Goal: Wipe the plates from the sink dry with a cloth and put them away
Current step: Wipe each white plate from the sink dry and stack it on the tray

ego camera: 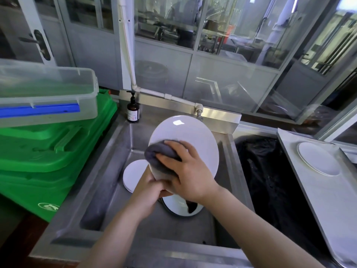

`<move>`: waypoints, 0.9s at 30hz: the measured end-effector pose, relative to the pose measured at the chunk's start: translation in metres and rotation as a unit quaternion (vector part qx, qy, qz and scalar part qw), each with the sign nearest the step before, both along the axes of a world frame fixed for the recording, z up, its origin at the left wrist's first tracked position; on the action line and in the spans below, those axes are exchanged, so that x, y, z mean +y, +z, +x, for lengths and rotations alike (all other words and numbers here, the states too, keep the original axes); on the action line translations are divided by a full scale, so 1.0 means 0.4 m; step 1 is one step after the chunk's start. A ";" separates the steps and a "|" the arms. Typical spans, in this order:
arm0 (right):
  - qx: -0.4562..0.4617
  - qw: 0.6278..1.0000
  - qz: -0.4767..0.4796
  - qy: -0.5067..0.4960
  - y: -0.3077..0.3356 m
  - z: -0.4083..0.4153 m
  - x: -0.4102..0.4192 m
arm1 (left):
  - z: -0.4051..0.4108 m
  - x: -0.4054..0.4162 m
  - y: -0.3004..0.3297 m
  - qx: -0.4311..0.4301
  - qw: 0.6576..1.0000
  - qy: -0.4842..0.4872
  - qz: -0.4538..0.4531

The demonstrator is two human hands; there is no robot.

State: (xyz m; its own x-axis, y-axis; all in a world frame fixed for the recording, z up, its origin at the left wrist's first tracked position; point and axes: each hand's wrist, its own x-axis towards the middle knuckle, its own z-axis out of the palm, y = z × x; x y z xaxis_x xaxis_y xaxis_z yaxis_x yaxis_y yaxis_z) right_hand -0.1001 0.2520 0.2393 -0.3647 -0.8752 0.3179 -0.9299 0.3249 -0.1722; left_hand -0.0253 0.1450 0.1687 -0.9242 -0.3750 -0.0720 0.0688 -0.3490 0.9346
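Glossy white and round, the held plate (185,136) stands tilted over the stainless-steel sink (228,151), its smooth face catching a highlight near the top rim. The left hand (148,192) grips the plate's lower edge, fingers curled round it. The right hand (185,171) presses a soft grey cloth (158,151) against the plate's left side, fingers spread over the bunched fabric (the thumb seems to wrap the rim). Two more white plates lie in the brushed metal basin: a flat plate (133,173) to the left, a lower plate (177,206) partly hidden under the wrists. On the pale counter (316,200) at right rests a dried plate (318,159). A brown pump bottle (133,111) stands at the sink's back corner, beside stacked green plastic crates (58,151).
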 end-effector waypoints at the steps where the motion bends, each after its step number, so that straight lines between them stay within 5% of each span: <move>1: -0.004 1.000 0.004 0.007 -0.004 0.010 0.003 | 0.000 -0.004 -0.003 0.006 1.000 0.002 -0.001; 14: 0.054 0.998 0.034 0.013 0.012 0.017 0.029 | 0.018 -0.038 0.021 0.119 0.984 -0.093 0.097; 27: 0.151 0.988 0.017 0.022 0.019 0.009 0.065 | 0.008 -0.003 0.048 0.070 0.970 -0.041 0.229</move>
